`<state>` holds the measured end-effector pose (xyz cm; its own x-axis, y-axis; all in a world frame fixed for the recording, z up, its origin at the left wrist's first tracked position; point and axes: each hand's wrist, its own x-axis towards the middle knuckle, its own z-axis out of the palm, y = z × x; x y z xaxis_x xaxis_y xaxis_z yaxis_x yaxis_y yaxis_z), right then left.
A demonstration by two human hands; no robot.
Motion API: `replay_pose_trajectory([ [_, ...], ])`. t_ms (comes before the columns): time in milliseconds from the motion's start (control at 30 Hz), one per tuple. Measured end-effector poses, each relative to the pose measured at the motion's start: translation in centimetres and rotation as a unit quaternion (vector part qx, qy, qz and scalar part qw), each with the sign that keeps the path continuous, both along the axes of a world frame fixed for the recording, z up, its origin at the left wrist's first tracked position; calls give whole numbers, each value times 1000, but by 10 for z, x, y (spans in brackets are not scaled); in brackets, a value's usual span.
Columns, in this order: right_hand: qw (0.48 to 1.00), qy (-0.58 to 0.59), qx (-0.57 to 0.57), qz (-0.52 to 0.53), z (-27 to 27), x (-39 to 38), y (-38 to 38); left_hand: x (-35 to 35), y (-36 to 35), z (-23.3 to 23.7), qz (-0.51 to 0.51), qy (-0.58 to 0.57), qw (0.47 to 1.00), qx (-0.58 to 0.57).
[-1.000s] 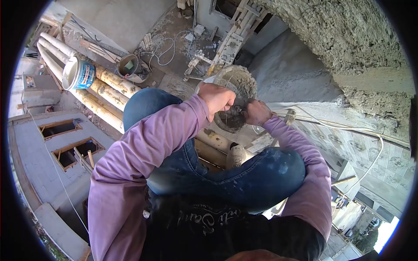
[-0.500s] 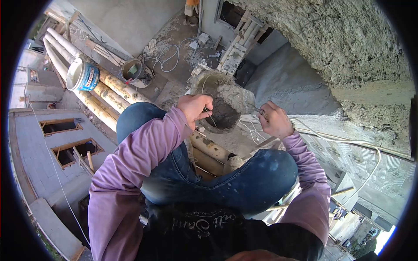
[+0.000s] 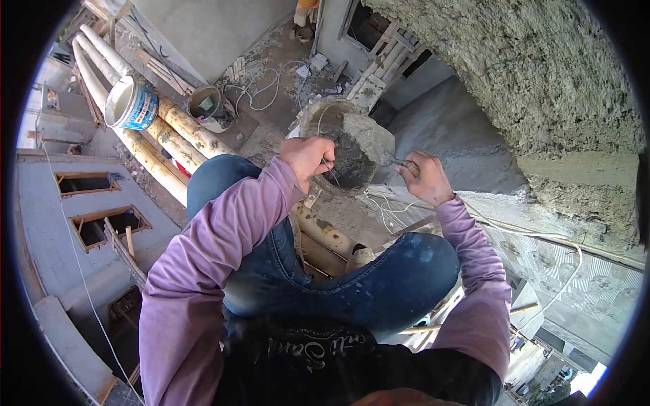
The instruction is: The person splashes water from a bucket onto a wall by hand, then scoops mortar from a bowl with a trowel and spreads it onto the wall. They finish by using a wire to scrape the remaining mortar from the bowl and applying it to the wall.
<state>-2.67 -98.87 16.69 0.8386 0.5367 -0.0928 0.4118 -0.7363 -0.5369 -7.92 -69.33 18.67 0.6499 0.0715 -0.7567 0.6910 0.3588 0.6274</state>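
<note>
My left hand (image 3: 306,161) is closed around the thin wire handle (image 3: 334,178) of a mortar-caked bucket (image 3: 310,119). The bucket hangs tilted in front of my knees, with wet grey mortar inside. In my right hand (image 3: 430,181) is a trowel (image 3: 410,166), gripped by its short handle. Its blade reaches over the bucket's right side and is hidden under a lump of mortar (image 3: 369,137).
Thick bamboo poles (image 3: 186,128) run to the far left and carry a white-and-blue paint bucket (image 3: 139,108). Below, another bucket (image 3: 205,103) stands by a coiled hose (image 3: 267,95). A rough mortar-coated wall (image 3: 542,88) rises on the right, with cables (image 3: 542,233) along its lower edge.
The trowel has turned and lifted slightly, showing more of its handle and a mortar lump on the blade. My left hand stays on the bucket's handle.
</note>
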Motion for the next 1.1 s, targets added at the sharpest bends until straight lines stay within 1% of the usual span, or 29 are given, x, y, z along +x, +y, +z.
replay_pose_trajectory([
  [100, 998, -47, 19, 42, 66, 0, 20, -3, 3, 4, 5, 0, 1000, -9],
  [167, 997, 3, 4, 82, 121, 5, 39, -4, 4, 0, 5, 24, 1000, -5],
  [200, 995, 28, -3, 100, 140, 8, 46, -4, 5, 0, 1, 34, 999, -2],
  [233, 987, 126, 33, 95, 151, 15, 50, -4, 5, 1, -3, 42, 999, 2],
  [300, 940, 314, 104, 82, 161, 42, 56, -4, 4, -8, -4, 49, 999, 11],
  [367, 911, 375, 118, 126, 152, 84, 56, -5, 3, -14, -3, 47, 999, 13],
  [433, 927, 339, 158, 3, 137, 111, 52, -6, 0, -18, -4, 40, 999, 6],
  [467, 980, 145, 90, -99, 131, 103, 43, -10, -1, -19, -18, 49, 999, -1],
  [500, 989, -99, -46, -98, 142, 75, 23, -11, 0, -17, -31, 54, 998, -4],
  [533, 977, -46, 56, -200, 156, 26, 5, -7, 2, -14, -37, 51, 998, -9],
  [567, 953, -81, 158, -245, 154, -15, -26, -9, 2, -6, -21, 45, 999, 19],
  [600, 939, -128, 171, -271, 160, -52, -44, -6, 8, -5, -31, 18, 999, 1],
  [633, 927, -141, 164, -307, 165, -74, -54, -11, 7, -6, -53, 1, 998, -21],
  [733, 943, -112, 56, -309, 163, -74, -41, -4, 4, -9, -45, 1, 999, -12],
  [767, 963, -96, 1, -251, 160, -60, -33, -4, 3, -11, -53, 1, 999, -10],
  [800, 979, -130, -41, -155, 155, -47, -14, -4, 1, -14, -61, -1, 998, -8],
  [833, 987, -125, -54, -88, 136, -33, -9, 0, 0, -16, -65, -9, 998, -5],
  [867, 993, -91, -52, -60, 114, -21, -3, 1, -3, -15, -61, -9, 998, 13],
  [933, 988, -67, -135, 17, 73, -7, 4, 2, -12, -16, -57, -34, 997, 28],
  [1000, 973, -74, -213, 45, 28, 1, 5, 1, -15, -16, -61, -45, 996, 42],
  [1067, 953, -26, -292, 72, -15, 5, 12, 3, -16, -13, -77, -51, 994, 52],
  [1100, 946, 3, -307, 106, -40, 3, 20, 4, -18, -15, -89, -50, 994, 48],
])
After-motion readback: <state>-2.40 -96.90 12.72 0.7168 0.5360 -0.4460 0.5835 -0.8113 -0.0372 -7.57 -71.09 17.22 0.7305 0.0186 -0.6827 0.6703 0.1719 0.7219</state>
